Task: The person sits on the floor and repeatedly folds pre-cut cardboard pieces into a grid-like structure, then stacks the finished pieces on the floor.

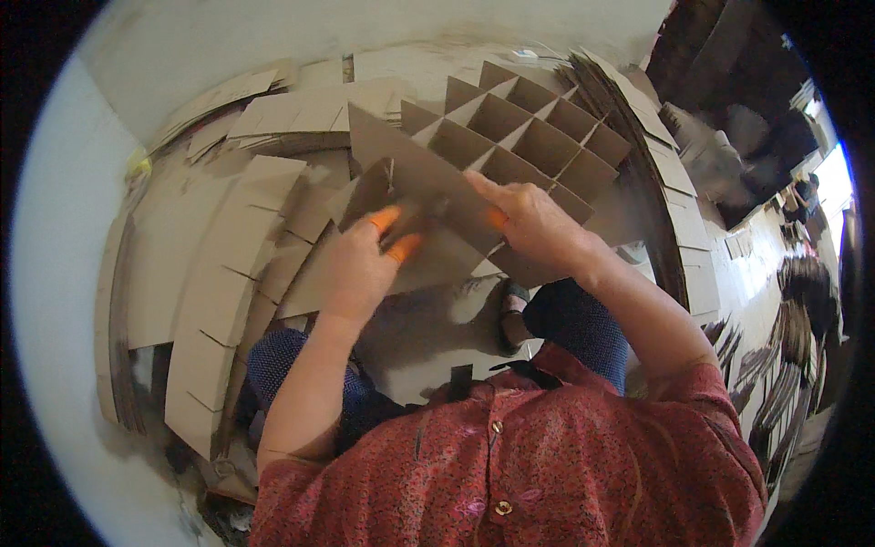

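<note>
A cardboard divider grid (510,137) of interlocked slotted strips stands in front of me, its square cells facing up. A broad cardboard strip (401,164) slants across its near left side. My right hand (538,228) is closed on this strip, one finger along its upper edge and an orange-covered fingertip lower down. My left hand (360,264) is just left of it, two fingers in orange covers stretched out and apart. Those fingertips are close to a smaller cardboard flap (369,191); whether they touch it is unclear. The area between my hands is blurred.
Slotted cardboard strips lie stacked on my left (219,301), with flat cardboard stacks (301,114) behind. A tall stack of strips (670,191) stands right of the grid. More cardboard pieces (784,365) lie at far right. Below the grid, my knees and a sandalled foot (513,314) show.
</note>
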Motion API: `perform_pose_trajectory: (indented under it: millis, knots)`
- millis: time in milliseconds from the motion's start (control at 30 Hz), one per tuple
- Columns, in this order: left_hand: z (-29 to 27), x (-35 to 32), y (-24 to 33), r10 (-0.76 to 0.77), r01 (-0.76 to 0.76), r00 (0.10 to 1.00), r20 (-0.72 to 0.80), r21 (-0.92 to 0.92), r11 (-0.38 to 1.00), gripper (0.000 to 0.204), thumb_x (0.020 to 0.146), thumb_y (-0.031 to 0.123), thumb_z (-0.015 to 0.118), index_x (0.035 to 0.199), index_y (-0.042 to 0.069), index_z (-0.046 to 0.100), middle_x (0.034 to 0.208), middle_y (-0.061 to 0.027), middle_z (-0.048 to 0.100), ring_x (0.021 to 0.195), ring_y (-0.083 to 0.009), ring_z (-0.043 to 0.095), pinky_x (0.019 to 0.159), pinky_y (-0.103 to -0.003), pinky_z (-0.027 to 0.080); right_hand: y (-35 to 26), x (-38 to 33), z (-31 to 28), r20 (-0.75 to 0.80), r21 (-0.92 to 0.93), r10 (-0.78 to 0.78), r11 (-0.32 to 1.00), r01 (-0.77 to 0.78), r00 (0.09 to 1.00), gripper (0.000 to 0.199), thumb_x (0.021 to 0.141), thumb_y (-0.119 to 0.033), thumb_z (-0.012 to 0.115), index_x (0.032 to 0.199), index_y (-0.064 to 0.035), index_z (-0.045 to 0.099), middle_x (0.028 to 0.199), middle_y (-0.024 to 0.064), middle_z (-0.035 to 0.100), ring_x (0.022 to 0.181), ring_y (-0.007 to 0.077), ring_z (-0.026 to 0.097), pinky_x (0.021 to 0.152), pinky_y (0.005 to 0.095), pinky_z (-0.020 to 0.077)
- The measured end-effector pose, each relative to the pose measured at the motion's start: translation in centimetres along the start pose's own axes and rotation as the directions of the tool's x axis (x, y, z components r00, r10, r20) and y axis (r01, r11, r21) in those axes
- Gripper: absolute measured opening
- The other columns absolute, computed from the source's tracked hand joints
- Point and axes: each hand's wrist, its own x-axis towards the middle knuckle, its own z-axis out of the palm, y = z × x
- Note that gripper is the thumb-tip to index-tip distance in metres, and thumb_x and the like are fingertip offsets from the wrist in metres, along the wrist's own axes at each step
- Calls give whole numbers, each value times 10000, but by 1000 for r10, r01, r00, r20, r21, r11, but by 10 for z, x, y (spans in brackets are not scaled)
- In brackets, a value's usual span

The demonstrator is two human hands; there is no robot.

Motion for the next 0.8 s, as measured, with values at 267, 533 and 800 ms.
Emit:
perform_pose_trajectory:
  millis: [267,533,800]
  knots:
    - [8,-5,-1,214,-222,972,-96,-85,971,235,829,141,687,1033,26,663,945,-150,657,882,-332,612,783,-391,490,-5,10,19,287,-216,140,973,-78,948,501,837,-70,572,1327,-43,474,903,234,631,874,406,606,769,436,492]
    - [-8,23,-22,-219,65,910,-353,-401,914,393,941,238,580,1238,-17,541,1102,-107,607,1010,-217,550,918,-335,403,66,-34,-17,-493,-237,177,915,-327,852,499,866,-377,622,1219,-38,518,1011,249,627,986,413,584,824,485,470]
    - [74,-20,32,47,191,943,328,-655,731,701,983,546,308,1450,23,296,1407,-147,439,1278,-199,417,1073,-316,294,21,-46,25,27,217,586,788,-577,810,714,786,-504,699,1222,13,471,1018,291,627,982,453,598,791,441,495]
